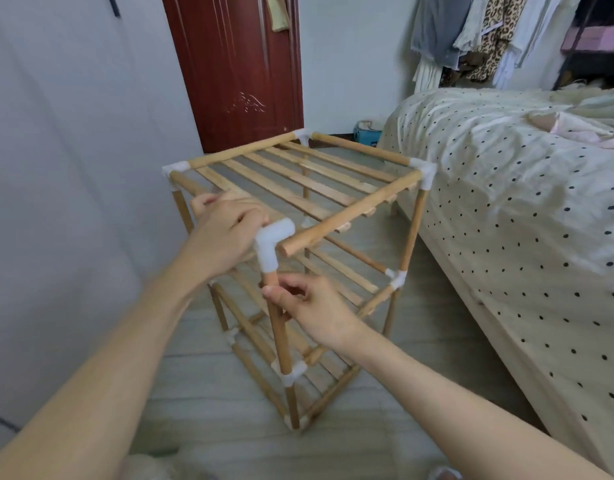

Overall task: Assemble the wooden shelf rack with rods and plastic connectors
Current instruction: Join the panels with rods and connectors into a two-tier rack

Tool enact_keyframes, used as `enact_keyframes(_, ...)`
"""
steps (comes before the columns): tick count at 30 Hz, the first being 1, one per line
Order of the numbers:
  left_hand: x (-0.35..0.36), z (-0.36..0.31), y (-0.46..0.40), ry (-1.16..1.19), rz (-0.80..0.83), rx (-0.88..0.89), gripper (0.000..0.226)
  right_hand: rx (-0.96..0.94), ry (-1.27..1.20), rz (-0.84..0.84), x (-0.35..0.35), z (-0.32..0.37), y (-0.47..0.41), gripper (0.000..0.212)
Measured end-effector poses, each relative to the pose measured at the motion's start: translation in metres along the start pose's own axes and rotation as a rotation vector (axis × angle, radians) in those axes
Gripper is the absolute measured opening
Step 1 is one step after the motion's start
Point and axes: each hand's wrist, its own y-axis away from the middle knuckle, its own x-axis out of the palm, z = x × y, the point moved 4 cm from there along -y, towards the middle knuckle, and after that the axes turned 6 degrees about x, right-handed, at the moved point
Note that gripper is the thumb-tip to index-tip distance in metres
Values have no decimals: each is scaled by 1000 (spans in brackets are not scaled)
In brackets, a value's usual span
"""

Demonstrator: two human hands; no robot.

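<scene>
- I take the rack (298,258) as my landmark: it stands upright on the floor (201,382) mid-view, three tiers of wooden rods joined by white plastic connectors.
- Left of the rack I see a pale wall (56,168); behind the rack's far left corner, a dark red door (236,71).
- My left hand (225,230) sits at the rack's near left top edge, fingers curled around the top side rod (186,183) just beside the near corner.
- The loose-looking elbow connector (272,245) is at the rack's near top corner, capping the upright rod (279,337). It touches my left hand's knuckles.
- My right hand (309,306) is just below that connector, thumb and fingers pinching the upright rod's top part.
- The front top rod (350,213) runs from the rack's right top corner toward the connector. Its free end lies just beside the connector's open socket, not inside it.
- The slatted top shelf (298,178) hangs between the side rods, the other three top corners already joined.
- Right of the rack, a bed (506,202) with a dotted cover lies near its right side.
- Beyond the bed, clothes (478,36) hang well apart from the rack.
</scene>
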Motion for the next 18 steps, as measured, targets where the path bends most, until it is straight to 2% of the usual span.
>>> enact_keyframes(4, -14, 9, 17, 4, 2, -16, 31, 20, 21, 37, 23, 4, -9, 28)
enact_keyframes(7, -21, 14, 26, 67, -7, 27, 31, 22, 64, 60, 35, 7, -13, 23)
enact_keyframes(11, -23, 25, 26, 74, 4, 9, 54, 20, 96, 68, 43, 10, -17, 23)
enact_keyframes(14, -22, 29, 28, 50, 25, 38, 47, 32, 62, 91, 45, 9, -20, 22)
enact_keyframes(18, -20, 35, 31, 68, -24, 36, 42, 51, -13, 111, 49, 9, -24, 21)
